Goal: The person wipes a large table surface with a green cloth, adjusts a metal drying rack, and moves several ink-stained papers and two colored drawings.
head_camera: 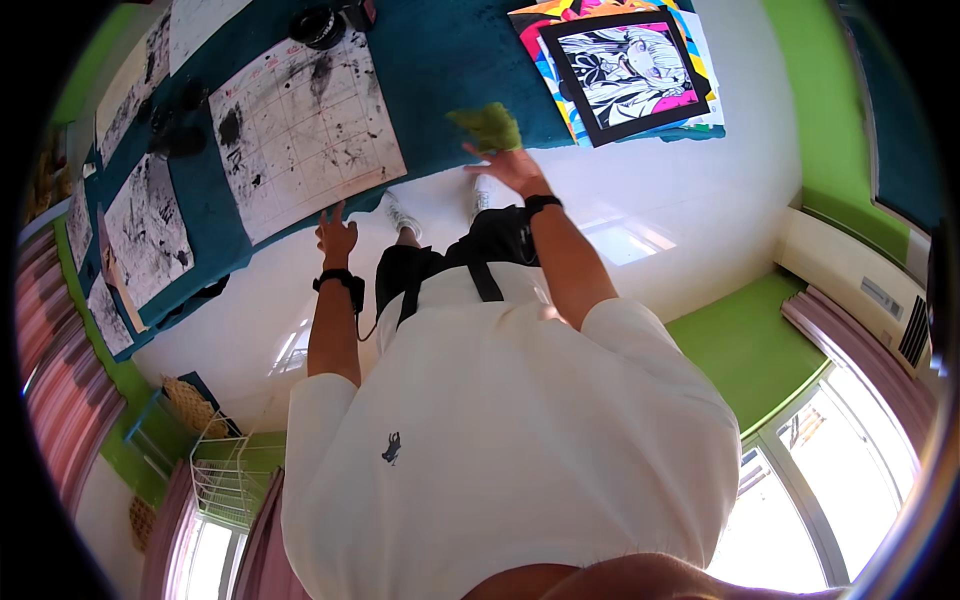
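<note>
My left hand (337, 238) is raised just off the near edge of the table, fingers apart and holding nothing, close to a large ink-stained sheet with a ruled grid (307, 127). At the table's edge my right hand (513, 169) has a crumpled green cloth (491, 126) at its fingers; the cloth covers some of them, while others stick out to the left. To the right of the cloth, a black-framed manga-style drawing (630, 71) lies on a stack of colourful artwork (559, 105). Both wrists wear black bands.
The table has a dark teal cloth (427, 67). On it are a black round dish (318, 27), dark containers (177, 141) and more stained sheets (150, 225). A white wire rack (221, 476) stands behind at the left, and a cream air conditioner (855, 277) at the right.
</note>
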A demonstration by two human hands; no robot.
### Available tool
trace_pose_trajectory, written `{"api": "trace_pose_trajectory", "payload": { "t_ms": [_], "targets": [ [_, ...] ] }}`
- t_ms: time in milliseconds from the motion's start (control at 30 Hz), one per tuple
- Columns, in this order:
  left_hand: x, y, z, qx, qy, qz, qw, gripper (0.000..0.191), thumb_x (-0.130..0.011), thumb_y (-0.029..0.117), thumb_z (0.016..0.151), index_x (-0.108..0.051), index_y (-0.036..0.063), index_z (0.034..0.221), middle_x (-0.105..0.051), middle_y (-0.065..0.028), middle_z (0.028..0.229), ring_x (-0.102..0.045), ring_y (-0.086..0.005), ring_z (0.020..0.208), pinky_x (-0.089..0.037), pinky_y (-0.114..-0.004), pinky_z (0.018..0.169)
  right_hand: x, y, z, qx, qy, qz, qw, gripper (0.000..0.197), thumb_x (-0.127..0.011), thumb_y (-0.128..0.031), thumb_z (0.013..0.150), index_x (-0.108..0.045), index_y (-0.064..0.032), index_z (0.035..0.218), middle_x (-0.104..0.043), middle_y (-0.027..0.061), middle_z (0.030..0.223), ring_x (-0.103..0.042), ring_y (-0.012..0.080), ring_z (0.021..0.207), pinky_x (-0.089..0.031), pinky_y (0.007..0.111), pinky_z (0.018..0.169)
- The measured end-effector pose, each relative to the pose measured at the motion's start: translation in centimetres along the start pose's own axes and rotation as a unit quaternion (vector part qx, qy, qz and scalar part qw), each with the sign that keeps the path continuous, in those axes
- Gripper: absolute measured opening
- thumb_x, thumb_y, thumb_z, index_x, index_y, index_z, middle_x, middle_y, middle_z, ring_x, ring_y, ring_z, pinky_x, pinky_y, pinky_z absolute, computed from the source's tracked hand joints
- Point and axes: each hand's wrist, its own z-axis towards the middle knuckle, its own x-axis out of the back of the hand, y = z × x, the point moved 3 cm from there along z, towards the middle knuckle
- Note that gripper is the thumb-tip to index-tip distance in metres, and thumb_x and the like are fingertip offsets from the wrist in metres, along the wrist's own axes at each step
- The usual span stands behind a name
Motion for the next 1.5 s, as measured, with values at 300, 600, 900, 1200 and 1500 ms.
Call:
{"api": "trace_pose_trajectory", "payload": {
  "t_ms": [300, 600, 900, 1200, 1500],
  "targets": [
    [1.8, -2.3, 8.3, -0.123, 0.009, 0.003, 0.992, 0.06, -0.058, 0.023, 0.08, -0.039, 0.0328, 0.136, -0.027, -0.0135, 0.146, -0.029, -0.04, 0.131, -0.032, -0.056, 0.1, -2.9, -3.8, -2.9, 0.111, 0.054, -0.084, 0.989, 0.062, -0.067, -0.032, 0.081, -0.04, -0.0145, 0.134, -0.043, 0.0093, 0.133, -0.044, 0.0352, 0.12, -0.029, 0.064, 0.1],
    [3.5, -7.5, 10.4, -0.189, -0.068, 0.027, 0.979, 0.057, -0.056, 0.016, 0.078, -0.045, 0.0278, 0.133, -0.024, -0.0103, 0.148, -0.025, -0.0342, 0.134, -0.031, -0.053, 0.102, -5.6, 6.9, 2.0, 0.1, 0.219, -0.206, 0.949, 0.032, -0.048, 0.002, 0.088, -0.05, -0.0101, 0.118, -0.057, 0.0075, 0.108, -0.058, 0.0227, 0.094, -0.052, 0.039, 0.074],
    [2.9, -14.7, 12.9, -0.065, -0.015, -0.021, 0.998, 0.085, -0.065, 0.021, 0.079, -0.014, 0.0074, 0.145, -0.006, -0.0167, 0.152, -0.017, -0.0369, 0.137, -0.027, -0.049, 0.106, -7.3, 18.3, 7.2, 0.035, 0.241, -0.801, 0.547, 0.044, -0.058, -0.023, 0.077, -0.049, -0.0082, 0.118, -0.061, 0.0208, 0.105, -0.06, 0.0386, 0.093, -0.051, 0.046, 0.077],
    [6.4, -14.2, 11.3, -0.291, -0.035, -0.24, 0.926, 0.1, -0.078, 0.02, 0.068, -0.015, 0.0053, 0.144, -0.019, -0.0216, 0.147, -0.016, -0.044, 0.135, -0.025, -0.046, 0.108, -15.7, 31.3, 19.5, -0.02, -0.009, -0.806, 0.591, 0.035, -0.051, -0.029, 0.083, -0.054, -0.0006, 0.104, -0.059, 0.0274, 0.098, -0.057, 0.0438, 0.091, -0.046, 0.049, 0.08],
    [8.4, -8.4, 13.6, -0.227, -0.007, -0.274, 0.934, 0.045, -0.059, 0.003, 0.076, -0.051, 0.0108, 0.119, -0.057, -0.0221, 0.104, -0.056, -0.0419, 0.093, -0.047, -0.048, 0.08, -20.4, 26.7, 18.3, 0.018, 0.0, -0.709, 0.705, 0.054, -0.049, -0.036, 0.087, -0.044, 0.0016, 0.125, -0.061, 0.0275, 0.096, -0.06, 0.0409, 0.089, -0.045, 0.047, 0.08]
  ]
}}
